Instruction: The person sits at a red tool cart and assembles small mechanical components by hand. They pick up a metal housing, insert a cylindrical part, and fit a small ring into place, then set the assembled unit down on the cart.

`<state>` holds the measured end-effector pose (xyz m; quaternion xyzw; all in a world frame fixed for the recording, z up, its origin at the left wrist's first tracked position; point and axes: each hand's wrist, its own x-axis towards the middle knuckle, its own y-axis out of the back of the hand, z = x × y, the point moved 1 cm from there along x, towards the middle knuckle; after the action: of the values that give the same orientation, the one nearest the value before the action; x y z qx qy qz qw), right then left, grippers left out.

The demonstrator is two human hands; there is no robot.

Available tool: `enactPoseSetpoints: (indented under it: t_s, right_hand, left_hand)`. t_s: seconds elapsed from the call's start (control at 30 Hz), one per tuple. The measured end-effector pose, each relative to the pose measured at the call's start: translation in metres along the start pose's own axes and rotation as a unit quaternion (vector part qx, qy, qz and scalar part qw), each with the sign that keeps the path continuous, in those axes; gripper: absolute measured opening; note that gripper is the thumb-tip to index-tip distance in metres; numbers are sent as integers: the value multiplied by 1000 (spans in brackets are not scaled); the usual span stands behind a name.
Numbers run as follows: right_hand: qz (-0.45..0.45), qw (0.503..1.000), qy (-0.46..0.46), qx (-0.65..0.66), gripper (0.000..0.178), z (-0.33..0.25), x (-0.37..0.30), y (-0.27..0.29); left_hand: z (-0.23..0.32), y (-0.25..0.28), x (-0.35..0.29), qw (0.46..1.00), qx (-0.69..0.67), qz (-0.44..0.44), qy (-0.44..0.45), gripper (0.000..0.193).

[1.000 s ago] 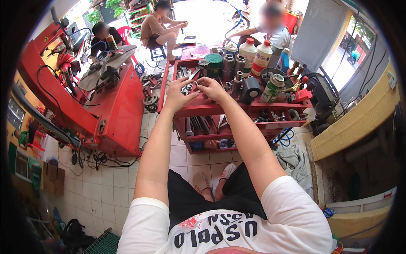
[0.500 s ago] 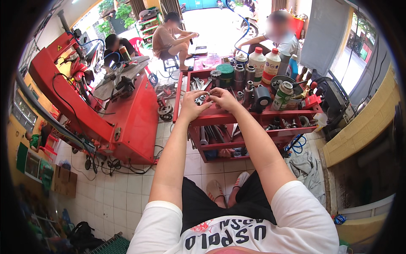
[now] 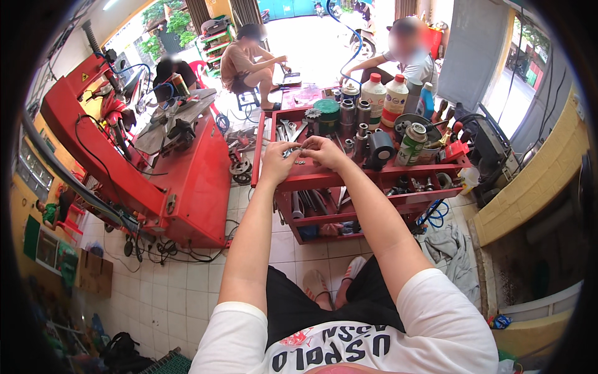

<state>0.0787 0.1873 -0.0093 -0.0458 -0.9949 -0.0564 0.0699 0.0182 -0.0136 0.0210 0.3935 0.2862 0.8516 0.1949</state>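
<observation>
Over the front left of a red tool cart (image 3: 361, 182), my left hand (image 3: 278, 163) and my right hand (image 3: 327, 154) meet fingertip to fingertip. Both are closed in a pinch around a small dark metal piece (image 3: 301, 149), mostly covered by the fingers. Its kind is too small to make out. Just below the fingertips, a few small nut-like metal pieces (image 3: 300, 163) lie on the cart's top. Beyond my left hand are several wrenches (image 3: 288, 129). Past my right hand stand metal sockets (image 3: 361, 134) and a dark cylinder (image 3: 381, 146).
Bottles with red caps (image 3: 374, 96), a green tub (image 3: 327, 112) and a spray can (image 3: 412, 144) crowd the cart top. A red machine (image 3: 193, 181) stands to the left, cables (image 3: 168, 249) on the floor beside it. Three people sit beyond; a grey cloth (image 3: 451, 249) lies right.
My hands stay pinched together and sit slightly lower in view. The small nut-like pieces beneath them show more clearly. The seated person in brown has shifted an arm.
</observation>
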Motion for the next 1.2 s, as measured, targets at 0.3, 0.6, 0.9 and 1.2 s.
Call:
enactPoseSetpoints:
  t_s: [0.3,0.6,0.9,1.2]
  right_hand:
    - [4,1000,-3,-9,28,-3,-1,-3]
    - [27,999,-10,-34,37,0,0,-4]
    - [231,949,69,-204,28,1,14,-1]
    - [163,773,-35,-612,72,-77,75,20]
  left_hand:
    - [-3,0,-1,999,-34,11,2,24]
    - [-16,-6,-2,992,-99,47,68,24]
    - [-38,-18,4,963,-223,70,134,27]
    - [-34,-16,6,978,-149,84,123,30]
